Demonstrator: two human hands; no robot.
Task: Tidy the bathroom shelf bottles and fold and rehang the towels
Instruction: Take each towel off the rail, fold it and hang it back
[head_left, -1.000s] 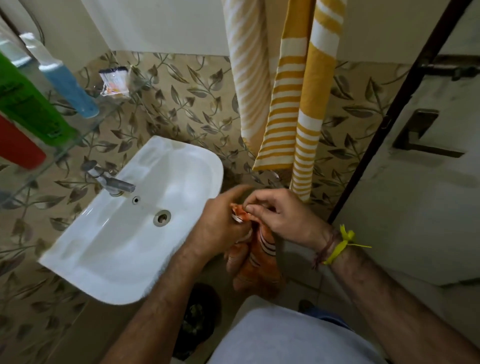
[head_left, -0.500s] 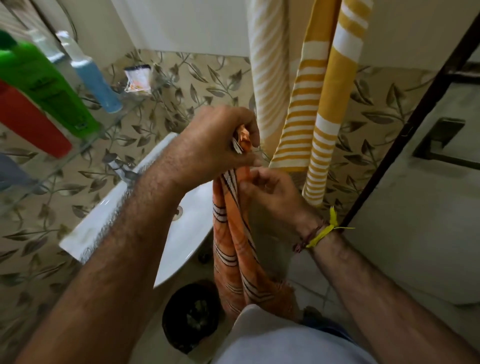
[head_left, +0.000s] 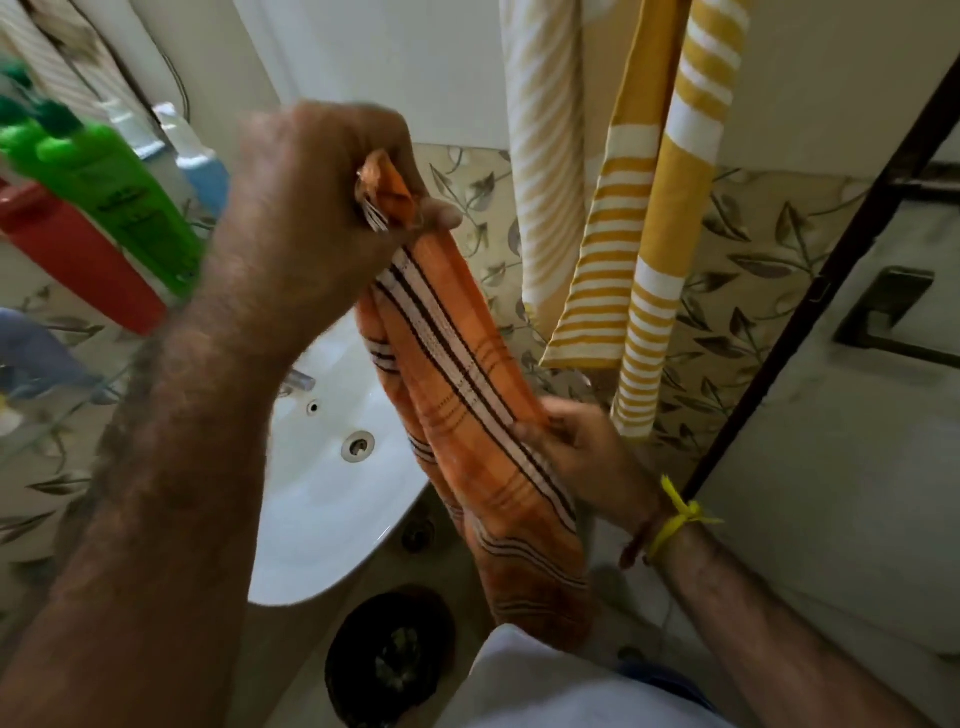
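So the left hand (head_left: 311, 208) has its fingers clamped round the bunched top of the orange striped towel (head_left: 467, 405), mid-frame, while the right hand (head_left: 576, 457) pinches its edge lower down. It hangs folded lengthwise over the sink (head_left: 322, 499). Risk imo: one loose pinch and the layers slide apart, or the tail drops toward the floor bin (head_left: 389, 660).

Light: dim and warm, brightest on the upper wall.
Glare: soft sheen on the white sink (head_left: 332, 499).
Blur: left hand (head_left: 311, 218) and green bottle (head_left: 119, 192) smeared.
Distortion: wide-angle bending at edges.
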